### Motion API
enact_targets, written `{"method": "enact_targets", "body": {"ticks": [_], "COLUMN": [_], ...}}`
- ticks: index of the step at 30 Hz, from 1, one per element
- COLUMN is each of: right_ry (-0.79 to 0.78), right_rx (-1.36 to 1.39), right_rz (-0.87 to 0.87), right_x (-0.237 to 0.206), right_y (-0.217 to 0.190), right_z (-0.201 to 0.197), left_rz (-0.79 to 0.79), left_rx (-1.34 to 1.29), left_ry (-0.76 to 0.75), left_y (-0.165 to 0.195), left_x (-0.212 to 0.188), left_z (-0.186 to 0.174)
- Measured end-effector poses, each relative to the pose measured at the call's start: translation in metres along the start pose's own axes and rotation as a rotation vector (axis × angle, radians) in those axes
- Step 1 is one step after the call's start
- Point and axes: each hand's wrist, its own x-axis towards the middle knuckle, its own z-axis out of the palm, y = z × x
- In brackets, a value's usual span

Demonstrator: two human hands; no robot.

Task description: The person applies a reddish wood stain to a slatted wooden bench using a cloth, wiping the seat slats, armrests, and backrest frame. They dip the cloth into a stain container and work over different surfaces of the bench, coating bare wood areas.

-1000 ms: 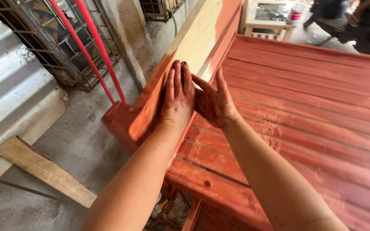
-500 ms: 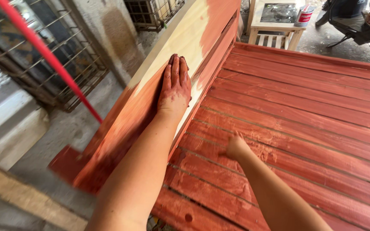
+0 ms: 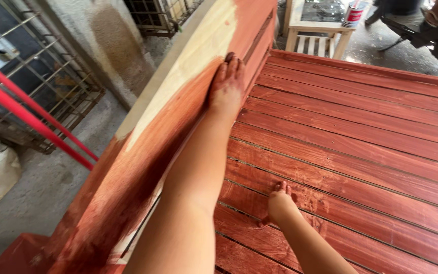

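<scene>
Bare board (image 3: pixel 198 45) ahead lies open; grille (image 3: pixel 36 96) flanks.

Red-stained slatted wooden frame (image 3: pixel 361 137)

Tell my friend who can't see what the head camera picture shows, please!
A person's left hand, smeared with red stain, presses flat on a wooden side board that is part red, part bare pale wood. Their right hand rests on red-stained wooden slats. A small table with a can stands behind.
</scene>
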Motion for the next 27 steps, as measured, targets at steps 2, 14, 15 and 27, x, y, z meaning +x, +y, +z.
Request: {"method": "enact_targets", "body": {"ticks": [2, 14, 15, 27], "right_ry": [0.03, 0.295, 0.369, 0.859], "right_rx": [0.035, 0.359, 0.363, 0.672], "right_rz": [0.017, 0.184, 0.169, -0.206], "right_x": [0.004, -0.027, -0.032, -0.079], "right_y": [0.002, -0.017, -0.024, -0.131], "right_z": [0.002, -0.016, -0.019, -0.095], "left_rz": [0.021, 0.016, 0.007, 0.196], "left_rx": [-0.035, 0.131, 0.152, 0.013], "left_ry": [-0.001, 0.022, 0.032, -0.565], "left_y": [0.0, -0.028, -0.031, -0.085], "left_x": [-0.002, -0.176, -0.193, -0.328], "left_z": [0.01, -0.079, -0.088, -0.19]}}
